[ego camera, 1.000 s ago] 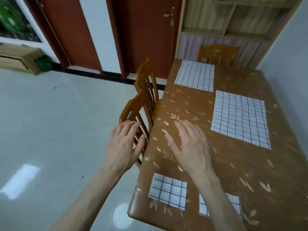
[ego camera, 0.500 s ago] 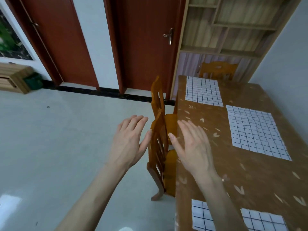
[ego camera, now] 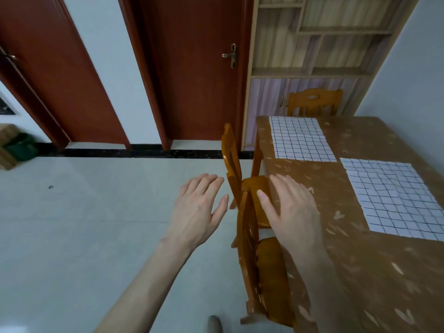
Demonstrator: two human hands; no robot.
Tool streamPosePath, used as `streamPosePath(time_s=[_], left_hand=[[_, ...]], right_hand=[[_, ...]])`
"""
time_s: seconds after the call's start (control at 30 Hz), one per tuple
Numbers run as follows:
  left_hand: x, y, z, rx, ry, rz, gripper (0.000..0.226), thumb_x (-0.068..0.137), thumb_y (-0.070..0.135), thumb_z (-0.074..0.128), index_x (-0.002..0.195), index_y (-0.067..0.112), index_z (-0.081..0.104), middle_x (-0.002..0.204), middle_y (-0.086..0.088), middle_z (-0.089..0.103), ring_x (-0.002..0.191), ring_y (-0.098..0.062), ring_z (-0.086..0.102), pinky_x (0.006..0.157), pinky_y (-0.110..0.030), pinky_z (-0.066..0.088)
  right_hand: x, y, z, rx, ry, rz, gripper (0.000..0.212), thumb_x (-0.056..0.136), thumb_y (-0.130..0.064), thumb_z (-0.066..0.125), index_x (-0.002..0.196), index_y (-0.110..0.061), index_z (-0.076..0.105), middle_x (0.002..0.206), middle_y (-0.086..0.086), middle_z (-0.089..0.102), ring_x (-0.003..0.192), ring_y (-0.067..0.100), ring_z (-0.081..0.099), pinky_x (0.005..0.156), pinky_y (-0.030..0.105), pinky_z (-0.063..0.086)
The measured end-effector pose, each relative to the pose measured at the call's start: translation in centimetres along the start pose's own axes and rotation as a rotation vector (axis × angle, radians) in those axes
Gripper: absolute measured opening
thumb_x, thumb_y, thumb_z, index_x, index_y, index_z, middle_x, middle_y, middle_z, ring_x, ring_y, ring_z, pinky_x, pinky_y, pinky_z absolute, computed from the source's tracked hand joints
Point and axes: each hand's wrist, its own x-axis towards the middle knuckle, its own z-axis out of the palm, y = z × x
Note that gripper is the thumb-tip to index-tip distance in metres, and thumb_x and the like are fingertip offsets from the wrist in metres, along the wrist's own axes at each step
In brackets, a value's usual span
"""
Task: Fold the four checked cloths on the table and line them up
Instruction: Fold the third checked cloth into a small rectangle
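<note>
Both hands are held out in front, palms down, holding nothing. The left hand [ego camera: 198,207] hangs over the grey floor [ego camera: 84,224] with its fingers [ego camera: 204,182] straight and close together, thumb apart. The right hand [ego camera: 292,210] is above the left edge of the brown leaf-patterned bench [ego camera: 374,272], fingers likewise straight and relaxed; whether it touches the top cannot be told.

Two checked cloths lie flat and unfolded on the bench: the nearer cloth [ego camera: 394,198], slightly rippled, toward the right side, and the farther cloth [ego camera: 300,139] at the far left corner, showing a crease across its middle. They lie near each other but apart.

Two orange wooden chairs [ego camera: 249,248] are pushed in along the bench's left side, between the hands. A third chair [ego camera: 314,102] stands at the far end, before a wooden shelf unit [ego camera: 312,44]. Two red-brown doors [ego camera: 192,68] are behind. No writing or labels can be read.
</note>
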Motion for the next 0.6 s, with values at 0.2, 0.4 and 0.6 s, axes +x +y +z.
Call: streamPosePath(time_s=[0.2, 0.4, 0.6], left_hand=[[9.2, -3.7, 2.1, -0.037, -0.004, 0.098, 0.062, 0.107, 0.056, 0.020, 0.139, 0.021, 0.060, 0.141, 0.000, 0.062, 0.136, -0.021, 0.052, 0.114, -0.043, 0.042], [17.6, -4.6, 5.0, -0.148, -0.022, 0.227, 0.052, 0.107, 0.051, 0.033, 0.141, 0.021, 0.059, 0.143, 0.003, 0.060, 0.139, -0.018, 0.047, 0.118, -0.038, 0.034], [26.6, -4.1, 8.9, -0.257, -0.096, 0.405, 0.054, 0.106, 0.053, 0.032, 0.144, 0.023, 0.056, 0.147, 0.004, 0.057, 0.142, -0.018, 0.045, 0.118, -0.046, 0.038]], right_hand=[[7.6, -0.3, 3.2, 0.019, 0.071, 0.107, 0.064, 0.102, -0.063, 0.038, 0.144, -0.020, 0.059, 0.147, 0.003, 0.060, 0.140, 0.026, 0.053, 0.116, 0.044, 0.033], [12.4, 1.3, 4.7, -0.086, 0.075, 0.250, 0.059, 0.106, -0.063, 0.036, 0.147, -0.024, 0.052, 0.150, 0.000, 0.057, 0.142, 0.023, 0.050, 0.116, 0.039, 0.030], [16.3, 3.6, 6.4, -0.181, 0.116, 0.403, 0.064, 0.105, -0.063, 0.032, 0.145, -0.019, 0.055, 0.147, 0.003, 0.060, 0.139, 0.025, 0.053, 0.116, 0.043, 0.037]])
